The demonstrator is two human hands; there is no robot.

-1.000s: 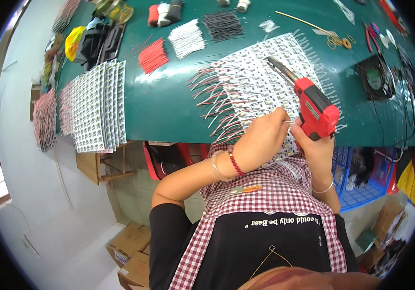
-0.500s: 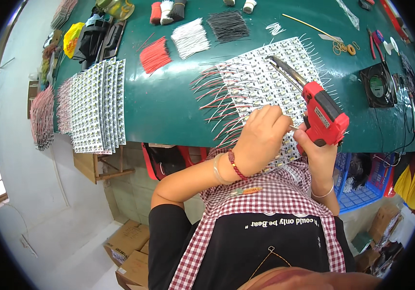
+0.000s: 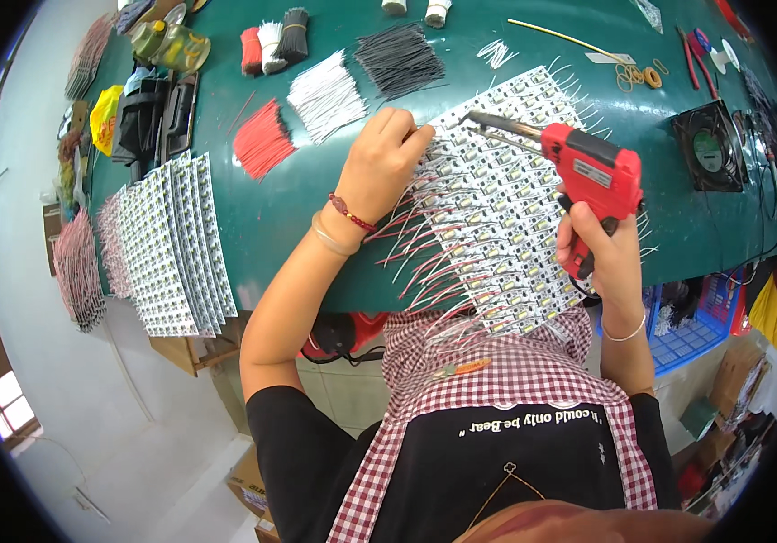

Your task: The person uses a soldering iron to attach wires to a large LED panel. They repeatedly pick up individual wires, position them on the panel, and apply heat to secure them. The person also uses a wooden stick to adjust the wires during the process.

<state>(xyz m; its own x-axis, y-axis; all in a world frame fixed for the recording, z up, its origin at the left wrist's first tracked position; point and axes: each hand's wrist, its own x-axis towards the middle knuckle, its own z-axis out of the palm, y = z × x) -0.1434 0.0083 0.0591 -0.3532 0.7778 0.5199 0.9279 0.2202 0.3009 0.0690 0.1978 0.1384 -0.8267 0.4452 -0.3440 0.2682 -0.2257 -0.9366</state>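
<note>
My right hand (image 3: 607, 249) is wrapped round the grip of a red soldering gun (image 3: 592, 167). The gun's dark tip points left, just over the upper left part of a white circuit board panel (image 3: 515, 181). My left hand (image 3: 386, 156) is pinched at the panel's upper left edge; a thin white wire, mostly hidden by the fingers, seems to be in it. Small components in rows cover the panel. Red and white wires (image 3: 424, 258) fringe its left side, and its near end reaches my checked apron (image 3: 488, 376).
Piles of red wires (image 3: 263, 138), white wires (image 3: 327, 98) and black wires (image 3: 399, 60) lie beyond my left hand. More panels (image 3: 157, 249) are stacked at the left table edge. A black fan (image 3: 710, 152) stands at right, with pliers (image 3: 698, 63) behind it.
My left hand has moved from beside the gun up and left to the panel's far left edge. The soldering gun has swung so its tip points more leftward.
</note>
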